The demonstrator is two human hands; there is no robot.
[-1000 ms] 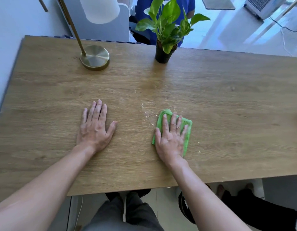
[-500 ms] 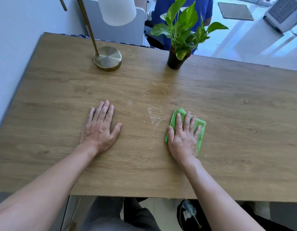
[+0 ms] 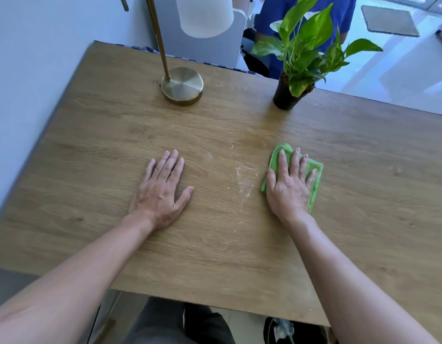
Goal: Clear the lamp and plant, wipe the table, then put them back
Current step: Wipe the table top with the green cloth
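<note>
The lamp (image 3: 182, 86) is cut off at the top edge; the right hand (image 3: 289, 187) hides most of the green cloth (image 3: 315, 177), its fingers (image 3: 294, 161) spread flat on it. The left hand (image 3: 160, 188) lies open on the table (image 3: 363, 170). The potted plant (image 3: 293, 91) stands at the far edge.

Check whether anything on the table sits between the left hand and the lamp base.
Nothing visible does. The left hand lies flat on bare table, and only open wood separates it from the lamp base beyond.
</note>
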